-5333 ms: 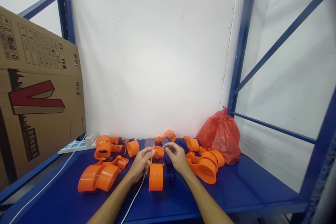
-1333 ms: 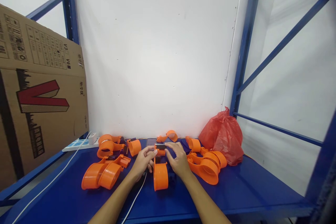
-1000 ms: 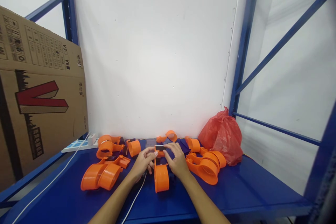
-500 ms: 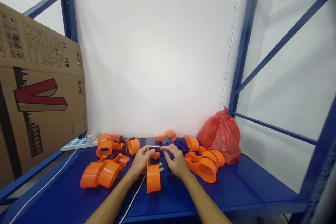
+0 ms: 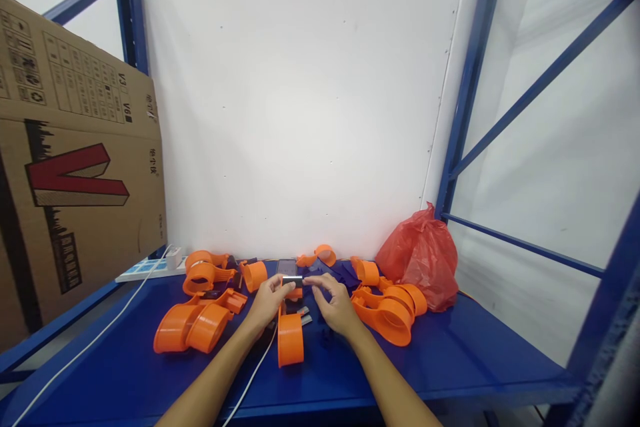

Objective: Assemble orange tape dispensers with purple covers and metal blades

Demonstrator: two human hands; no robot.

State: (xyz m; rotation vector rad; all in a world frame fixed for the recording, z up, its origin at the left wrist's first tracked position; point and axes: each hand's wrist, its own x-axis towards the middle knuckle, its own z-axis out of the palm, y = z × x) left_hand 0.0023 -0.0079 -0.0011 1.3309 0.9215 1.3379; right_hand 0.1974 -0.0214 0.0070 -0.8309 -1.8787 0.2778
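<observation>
My left hand [image 5: 266, 305] and my right hand [image 5: 336, 303] meet over the middle of the blue shelf [image 5: 450, 360]. Both pinch a small dark strip [image 5: 295, 279] by its ends, left fingers on its left end, right fingertips on its right end. The strip sits at the top of an orange plastic tape dispenser [image 5: 291, 340] that stands upright between my wrists. A white cable [image 5: 255, 377] runs under my left forearm.
Several more orange dispenser parts lie left [image 5: 190, 327] and right [image 5: 387, 310] of my hands. A red plastic bag [image 5: 420, 257] rests at the back right. A cardboard box [image 5: 75, 167] leans at the left, with a white power strip [image 5: 150, 269] beside it. Blue rack posts frame the shelf.
The orange dispenser between my hands has shifted slightly left and lower. My fingers have stayed pinched on the dark strip at its top. The view drifted a little.
</observation>
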